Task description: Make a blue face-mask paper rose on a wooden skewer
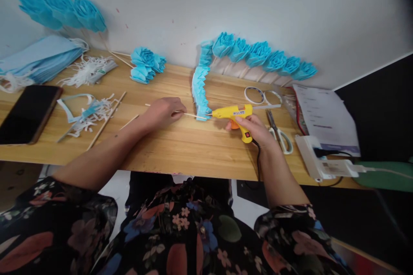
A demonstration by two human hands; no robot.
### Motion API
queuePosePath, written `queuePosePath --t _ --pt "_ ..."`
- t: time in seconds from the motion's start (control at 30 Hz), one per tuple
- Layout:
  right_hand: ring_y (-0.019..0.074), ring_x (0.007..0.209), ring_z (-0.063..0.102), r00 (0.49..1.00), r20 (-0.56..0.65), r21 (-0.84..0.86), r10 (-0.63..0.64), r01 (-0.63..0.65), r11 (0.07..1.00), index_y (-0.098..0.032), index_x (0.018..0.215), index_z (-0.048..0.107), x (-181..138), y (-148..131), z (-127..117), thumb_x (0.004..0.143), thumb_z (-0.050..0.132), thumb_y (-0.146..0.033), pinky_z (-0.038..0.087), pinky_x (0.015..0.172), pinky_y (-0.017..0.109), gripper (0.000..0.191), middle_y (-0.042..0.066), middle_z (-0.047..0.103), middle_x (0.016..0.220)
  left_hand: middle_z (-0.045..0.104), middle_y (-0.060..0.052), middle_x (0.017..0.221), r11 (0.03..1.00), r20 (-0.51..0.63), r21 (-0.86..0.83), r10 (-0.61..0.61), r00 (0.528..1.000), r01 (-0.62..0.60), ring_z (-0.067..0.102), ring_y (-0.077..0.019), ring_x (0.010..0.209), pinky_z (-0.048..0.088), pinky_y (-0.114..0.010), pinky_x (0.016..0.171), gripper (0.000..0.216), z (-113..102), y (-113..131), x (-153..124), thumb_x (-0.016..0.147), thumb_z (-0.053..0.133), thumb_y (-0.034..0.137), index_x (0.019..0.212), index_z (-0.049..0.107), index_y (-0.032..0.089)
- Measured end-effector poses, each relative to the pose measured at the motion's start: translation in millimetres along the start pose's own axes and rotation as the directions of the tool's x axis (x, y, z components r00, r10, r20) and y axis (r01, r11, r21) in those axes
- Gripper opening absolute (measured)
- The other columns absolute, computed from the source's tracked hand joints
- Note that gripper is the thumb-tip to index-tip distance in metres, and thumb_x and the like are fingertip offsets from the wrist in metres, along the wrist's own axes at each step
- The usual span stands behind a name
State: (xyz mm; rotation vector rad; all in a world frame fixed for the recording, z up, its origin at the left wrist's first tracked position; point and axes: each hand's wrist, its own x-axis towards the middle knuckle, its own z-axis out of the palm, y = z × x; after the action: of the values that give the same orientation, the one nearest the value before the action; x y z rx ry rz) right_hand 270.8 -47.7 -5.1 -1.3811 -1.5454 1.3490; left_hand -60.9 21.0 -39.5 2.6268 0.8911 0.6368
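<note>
My left hand (pixel 166 113) pinches a thin wooden stick (pixel 190 114), whose tip lies over the near end of a pleated light-blue strip (pixel 200 88). That strip runs back across the table toward the wall. In my right hand (pixel 251 128) is a yellow hot glue gun (pixel 232 113), its nozzle pointing left at the stick's tip and the strip's end. A clear glue stick (pixel 266 106) juts from the gun's back. My fingers are wrapped round the handle near the orange trigger; whether it is pressed I cannot tell.
Blue flowers on sticks (pixel 258 53) lean along the wall, with more at far left (pixel 63 10). Scissors (pixel 280 133), tape rolls (pixel 254 94) and a power strip (pixel 311 157) lie right. A phone (pixel 27 114), face masks (pixel 41 58) and trimmed scraps (pixel 90 114) lie left.
</note>
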Motion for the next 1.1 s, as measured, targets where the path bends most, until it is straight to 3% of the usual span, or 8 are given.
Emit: queuePosePath --t 0.5,0.7,0.87,1.1 --pt "0.0201 0.076 0.073 0.999 -0.038 -0.008 0.013 -0.013 1.0 -0.019 0.075 0.078 1.5 2.9 -1.3 0.076 0.073 -0.071 0.058 0.075 0.03 0.052 0.007 0.078 0.077 0.074 -0.011 0.099 0.999 -0.041 -0.034 0.038 0.998 -0.04 0.068 -0.0213 0.089 0.05 -0.032 0.078 0.028 -4.1 0.4 1.5 0.099 0.049 0.026 0.1 0.075 0.015" --pt "0.0208 0.075 0.073 0.996 -0.08 0.079 -0.042 0.048 0.996 -0.02 0.075 0.077 -3.7 -3.3 1.8 0.077 0.074 -0.068 0.06 0.083 0.034 0.048 0.006 0.077 0.076 0.074 -0.011 0.099 0.999 -0.043 -0.038 0.017 0.999 -0.019 0.068 -0.0219 0.089 0.05 -0.032 0.077 0.028 -4.5 -0.2 1.0 0.098 0.049 0.026 0.1 0.075 0.016" --pt "0.0207 0.073 0.073 0.999 -0.031 0.012 -0.01 0.01 1.0 -0.018 0.076 0.077 1.0 -0.7 1.8 0.073 0.075 -0.072 0.06 0.078 0.033 0.054 0.008 0.077 0.074 0.074 -0.01 0.098 0.999 -0.05 -0.054 0.0 0.999 -0.002 0.068 -0.0206 0.088 0.049 -0.031 0.077 0.026 -5.0 0.7 1.2 0.098 0.051 0.025 0.1 0.075 0.017" --pt "0.0218 0.072 0.073 0.996 -0.084 0.059 0.002 0.003 0.998 -0.019 0.073 0.077 1.0 -3.4 -1.2 0.07 0.076 -0.073 0.06 0.08 0.034 0.054 0.009 0.078 0.075 0.074 -0.009 0.098 0.999 -0.048 -0.03 -0.023 0.999 0.022 0.068 -0.0204 0.09 0.05 -0.031 0.079 0.026 -8.0 2.0 1.4 0.097 0.05 0.025 0.1 0.075 0.017"
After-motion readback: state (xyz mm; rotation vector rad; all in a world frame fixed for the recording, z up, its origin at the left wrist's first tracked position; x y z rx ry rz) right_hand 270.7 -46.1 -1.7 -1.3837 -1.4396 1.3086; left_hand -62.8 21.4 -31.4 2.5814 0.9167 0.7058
